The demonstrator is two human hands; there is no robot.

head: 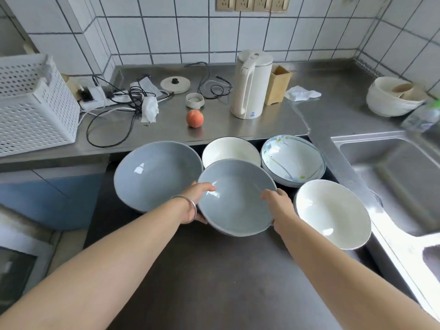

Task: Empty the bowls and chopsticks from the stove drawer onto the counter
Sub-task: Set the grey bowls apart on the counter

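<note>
I hold a grey-blue bowl [235, 198] by its rim with both hands, lifted over the other bowls. My left hand [196, 201] grips its left edge, thumb inside; my right hand [278, 206] grips its right edge. Beneath it, on the dark drawer surface [202, 270], sit a larger grey-blue bowl [154, 175] at the left, a white bowl [229, 151] behind, a blue-patterned bowl [294, 160] at the back right, and a white bowl [333, 213] at the right. No chopsticks are visible.
The steel counter [171, 129] behind holds a white perforated basket [31, 103], tangled cables and a power strip [114, 96], a peach [194, 118], a kettle [250, 84], a wooden box [277, 85] and stacked white bowls [392, 98]. A steel sink [400, 177] lies to the right.
</note>
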